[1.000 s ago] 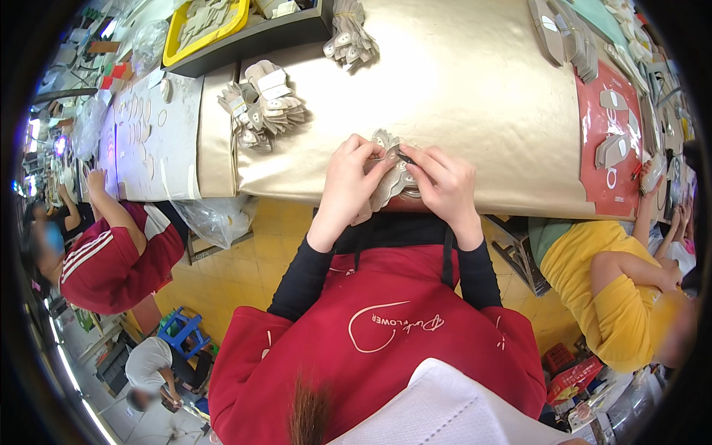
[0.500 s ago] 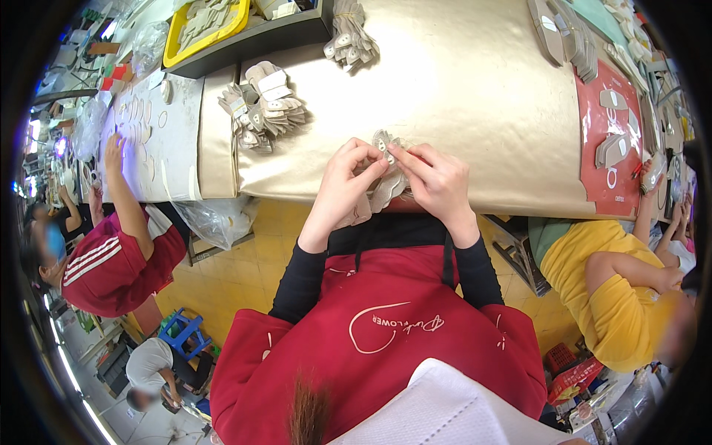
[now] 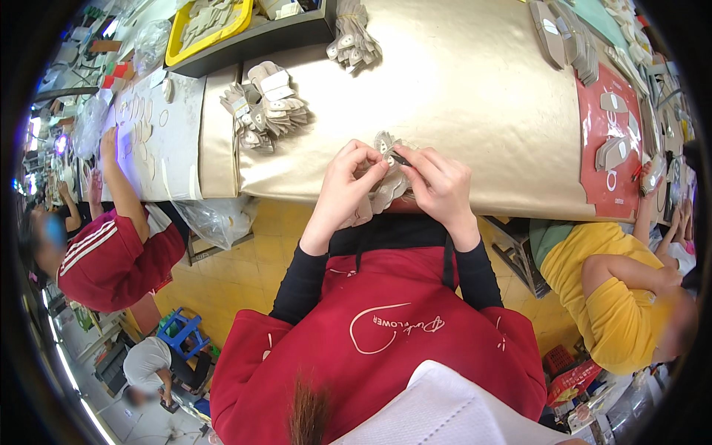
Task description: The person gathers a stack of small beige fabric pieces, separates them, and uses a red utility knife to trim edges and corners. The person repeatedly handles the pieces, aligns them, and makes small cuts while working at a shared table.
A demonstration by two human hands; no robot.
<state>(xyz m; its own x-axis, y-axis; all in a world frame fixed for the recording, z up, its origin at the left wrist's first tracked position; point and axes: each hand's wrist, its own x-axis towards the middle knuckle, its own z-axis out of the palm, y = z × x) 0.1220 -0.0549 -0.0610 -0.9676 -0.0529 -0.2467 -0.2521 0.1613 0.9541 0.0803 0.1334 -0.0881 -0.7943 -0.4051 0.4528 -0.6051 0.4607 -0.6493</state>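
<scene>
Just over the table's near edge, my left hand [image 3: 347, 182] is closed on a bundle of beige-grey cut pieces [image 3: 386, 194], thumb and fingers pinching near its upper end. Small pale oval spots show on the pieces there. Thumb and forefinger of my right hand [image 3: 439, 182] press together at the same end of the bundle. A small, dark, thin object [image 3: 401, 159] sticks out from between them toward the pieces; its kind is too small to make out. Part of the bundle hangs below and behind my fingers.
Banded bundles of similar pieces [image 3: 276, 104] lie at left, another bundle [image 3: 354, 37] farther back. A black tray [image 3: 259, 43] holds a yellow basket [image 3: 172, 44]. A red sheet [image 3: 589, 159] with cut pieces lies right. Co-workers sit left, in maroon [image 3: 122, 256], and right, in yellow [image 3: 615, 297].
The dark thin object now shows between my right thumb and forefinger; before, it was not visible. My left hand keeps its hold. The co-worker at left has shifted slightly.
</scene>
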